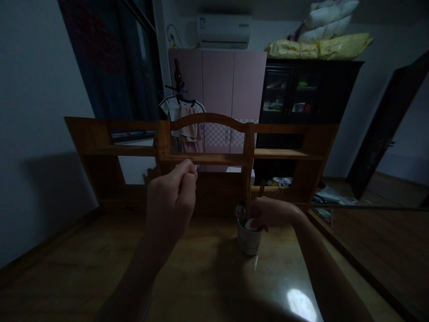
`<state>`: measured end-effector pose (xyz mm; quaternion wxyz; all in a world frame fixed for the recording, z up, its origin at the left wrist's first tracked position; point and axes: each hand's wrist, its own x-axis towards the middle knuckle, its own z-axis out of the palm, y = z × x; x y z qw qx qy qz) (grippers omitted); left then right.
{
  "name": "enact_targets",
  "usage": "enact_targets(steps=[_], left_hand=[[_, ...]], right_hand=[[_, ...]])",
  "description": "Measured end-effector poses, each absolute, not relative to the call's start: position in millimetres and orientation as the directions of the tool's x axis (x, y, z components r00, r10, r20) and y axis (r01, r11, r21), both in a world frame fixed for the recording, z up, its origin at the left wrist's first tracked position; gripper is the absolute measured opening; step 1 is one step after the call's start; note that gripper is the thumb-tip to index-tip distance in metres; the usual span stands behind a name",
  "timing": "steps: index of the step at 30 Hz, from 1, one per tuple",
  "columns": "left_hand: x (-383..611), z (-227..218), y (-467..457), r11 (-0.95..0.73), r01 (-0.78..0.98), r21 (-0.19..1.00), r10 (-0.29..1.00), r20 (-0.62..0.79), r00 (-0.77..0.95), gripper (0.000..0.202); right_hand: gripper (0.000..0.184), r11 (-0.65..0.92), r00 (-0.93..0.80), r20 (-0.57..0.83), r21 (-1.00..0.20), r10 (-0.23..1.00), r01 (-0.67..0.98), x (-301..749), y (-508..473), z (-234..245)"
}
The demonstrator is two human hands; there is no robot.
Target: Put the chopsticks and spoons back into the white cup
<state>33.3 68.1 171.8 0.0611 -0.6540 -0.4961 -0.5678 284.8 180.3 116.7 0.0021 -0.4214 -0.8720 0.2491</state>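
My left hand (172,197) is raised over the wooden desk (100,273), its fingers curled into a pinch in front of the shelf's lower board; what it holds, if anything, is too small to make out. My right hand (268,212) rests on the rim of a small white cup (248,241) that stands on the desk, fingers bent down over its mouth. A spoon (240,211) and a white-and-red item stick out of the cup beside those fingers.
A wooden desk-top shelf (208,154) with an arched middle stands at the back of the desk. Behind it are a clothes rack (182,109), pink wardrobe (231,89), dark glass cabinet (295,96) with bedding on top, and an air conditioner (224,30).
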Motion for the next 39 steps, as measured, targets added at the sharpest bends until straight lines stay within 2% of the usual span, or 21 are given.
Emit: enact_targets(steps=[6,19,30,39], left_hand=[[33.0,172.3,68.1,-0.507,0.71,0.488,0.576,0.805,-0.142,0.021],[33.2,172.3,67.7,-0.495,0.733,0.467,0.558,0.817,-0.144,0.022],[32.7,172.4,67.6,-0.478,0.738,0.477,0.581,0.802,-0.143,0.021],[31.5,172.0,67.3,-0.476,0.735,0.483,0.582,0.8,-0.148,0.022]], right_hand=[[0.018,0.517,-0.648,-0.248,-0.43,0.72,0.74,283.6,183.4,109.4],[0.015,0.542,-0.664,-0.314,-0.395,0.679,0.742,279.6,185.6,106.7],[0.017,0.541,-0.668,-0.308,-0.408,0.677,0.735,276.2,183.5,104.7],[0.038,0.513,-0.659,-0.279,-0.446,0.699,0.733,280.0,180.4,109.7]])
